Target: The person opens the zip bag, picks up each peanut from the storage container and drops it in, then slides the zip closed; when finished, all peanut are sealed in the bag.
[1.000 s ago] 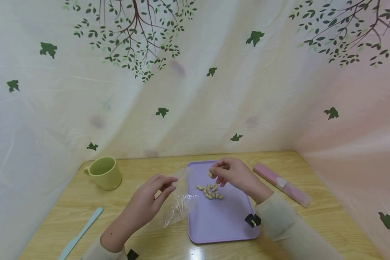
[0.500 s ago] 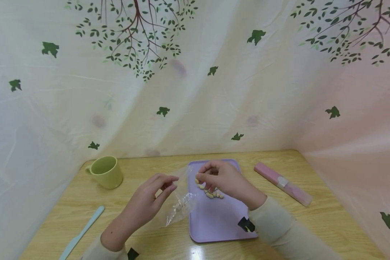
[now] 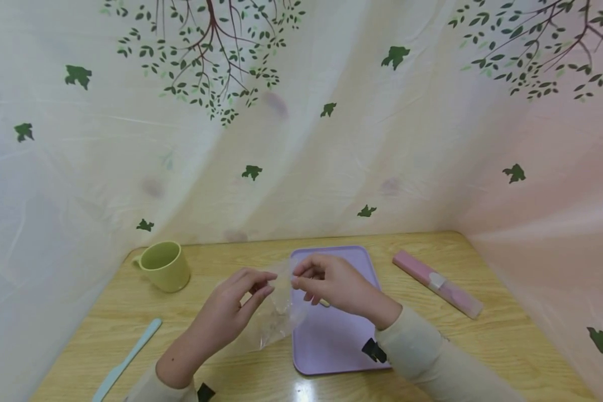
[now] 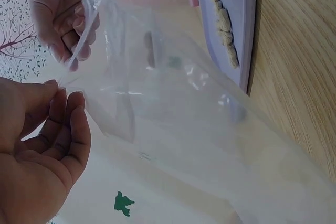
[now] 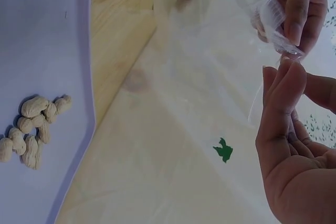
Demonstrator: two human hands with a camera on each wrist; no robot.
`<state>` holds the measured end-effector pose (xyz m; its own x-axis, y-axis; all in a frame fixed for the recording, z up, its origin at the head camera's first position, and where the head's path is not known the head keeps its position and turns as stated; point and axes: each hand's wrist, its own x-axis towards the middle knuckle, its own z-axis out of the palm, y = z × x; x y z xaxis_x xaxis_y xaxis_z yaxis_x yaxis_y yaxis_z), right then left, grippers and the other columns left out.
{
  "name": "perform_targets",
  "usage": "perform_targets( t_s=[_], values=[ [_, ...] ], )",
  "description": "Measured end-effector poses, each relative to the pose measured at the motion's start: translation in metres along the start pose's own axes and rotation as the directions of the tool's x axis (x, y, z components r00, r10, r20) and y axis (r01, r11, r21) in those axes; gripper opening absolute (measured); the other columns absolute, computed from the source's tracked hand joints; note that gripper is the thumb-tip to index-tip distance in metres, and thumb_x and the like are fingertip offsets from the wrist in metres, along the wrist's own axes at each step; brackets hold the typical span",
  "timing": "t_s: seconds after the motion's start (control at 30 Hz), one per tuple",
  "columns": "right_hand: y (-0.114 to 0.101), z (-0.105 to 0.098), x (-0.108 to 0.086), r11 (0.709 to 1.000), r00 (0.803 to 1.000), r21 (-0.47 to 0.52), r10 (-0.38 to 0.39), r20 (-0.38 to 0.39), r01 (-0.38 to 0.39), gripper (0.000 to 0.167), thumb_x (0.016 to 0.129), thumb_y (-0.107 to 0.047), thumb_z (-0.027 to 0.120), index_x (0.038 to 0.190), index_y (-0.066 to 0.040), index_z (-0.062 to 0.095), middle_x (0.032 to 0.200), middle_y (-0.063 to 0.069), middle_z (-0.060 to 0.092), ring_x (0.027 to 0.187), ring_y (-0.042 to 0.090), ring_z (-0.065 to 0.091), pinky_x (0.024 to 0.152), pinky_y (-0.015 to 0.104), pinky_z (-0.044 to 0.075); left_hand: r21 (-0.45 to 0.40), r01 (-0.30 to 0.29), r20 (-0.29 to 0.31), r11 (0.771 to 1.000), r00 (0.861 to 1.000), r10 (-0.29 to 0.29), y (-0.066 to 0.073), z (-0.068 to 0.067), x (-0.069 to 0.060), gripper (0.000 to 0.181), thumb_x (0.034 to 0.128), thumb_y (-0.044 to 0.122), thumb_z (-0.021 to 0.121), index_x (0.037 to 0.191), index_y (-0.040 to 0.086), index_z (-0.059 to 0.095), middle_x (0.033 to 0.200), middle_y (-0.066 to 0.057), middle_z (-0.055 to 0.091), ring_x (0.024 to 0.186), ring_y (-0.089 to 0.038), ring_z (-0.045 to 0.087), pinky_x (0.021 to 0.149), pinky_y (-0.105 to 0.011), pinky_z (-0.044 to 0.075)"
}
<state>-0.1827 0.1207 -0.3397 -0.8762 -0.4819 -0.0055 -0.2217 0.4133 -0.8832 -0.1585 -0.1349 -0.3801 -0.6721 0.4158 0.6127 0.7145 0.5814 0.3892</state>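
My left hand [image 3: 233,307] pinches the rim of a clear plastic bag [image 4: 178,129] between thumb and fingertips, and the bag hangs down beside the tray. A single peanut [image 4: 149,48] shows through the film in the left wrist view. Close by, my right hand [image 3: 339,290] hovers at the bag's mouth over the tray's far left part. Its fingers are loosely bent, with a small gap to the thumb, and no peanut shows between them. Several unshelled peanuts [image 5: 34,106] lie in a group on the purple tray [image 3: 336,349]; my right hand mostly covers them in the head view.
A green mug [image 3: 166,268] stands at the back left of the wooden table [image 3: 221,365]. In front of it lies a pale blue spatula-like knife [image 3: 127,360]. A long pink case [image 3: 437,283] rests right of the tray. Printed cloth encloses the back and sides.
My right hand has moved left from over the tray to the bag's mouth. The peanut in its fingertips earlier no longer shows there. My left hand stays in place with the bag.
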Motion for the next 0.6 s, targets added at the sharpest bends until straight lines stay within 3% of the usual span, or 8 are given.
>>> perform_targets(
  t_s=[0.17, 0.47, 0.6],
  values=[
    [0.005, -0.006, -0.002, 1.000, 0.999, 0.000, 0.017, -0.030, -0.018, 0.025, 0.103, -0.033, 0.074, 0.117, -0.012, 0.073, 0.096, 0.004, 0.077, 0.078, 0.021, 0.073, 0.067, 0.034, 0.063, 0.003, -0.009, -0.005, 1.000, 1.000, 0.009, 0.000, 0.000, 0.000, 0.025, 0.0991, 0.007, 0.075, 0.123, 0.014, 0.074, 0.103, 0.008, 0.073, 0.091, -0.002, 0.064, 0.075, -0.021, 0.057],
    [0.016, -0.023, -0.001, 0.998, 0.994, 0.024, 0.057, -0.089, -0.055, 0.027, 0.105, -0.031, 0.071, 0.120, -0.008, 0.071, 0.103, 0.007, 0.078, 0.080, 0.022, 0.073, 0.073, 0.034, 0.064, 0.015, -0.002, 0.003, 1.000, 1.000, 0.002, 0.002, -0.001, 0.002, 0.024, 0.0996, 0.009, 0.075, 0.122, 0.014, 0.075, 0.103, 0.008, 0.073, 0.091, -0.002, 0.065, 0.076, -0.022, 0.058],
    [0.025, -0.031, 0.003, 0.996, 0.987, 0.026, 0.089, -0.132, -0.086, 0.025, 0.105, -0.028, 0.071, 0.119, -0.008, 0.071, 0.102, 0.008, 0.079, 0.083, 0.028, 0.074, 0.073, 0.036, 0.064, 0.016, -0.007, 0.005, 1.000, 1.000, 0.006, 0.001, -0.001, 0.002, 0.024, 0.0993, 0.009, 0.075, 0.122, 0.014, 0.075, 0.104, 0.007, 0.073, 0.092, -0.002, 0.066, 0.076, -0.022, 0.059]
  ],
)
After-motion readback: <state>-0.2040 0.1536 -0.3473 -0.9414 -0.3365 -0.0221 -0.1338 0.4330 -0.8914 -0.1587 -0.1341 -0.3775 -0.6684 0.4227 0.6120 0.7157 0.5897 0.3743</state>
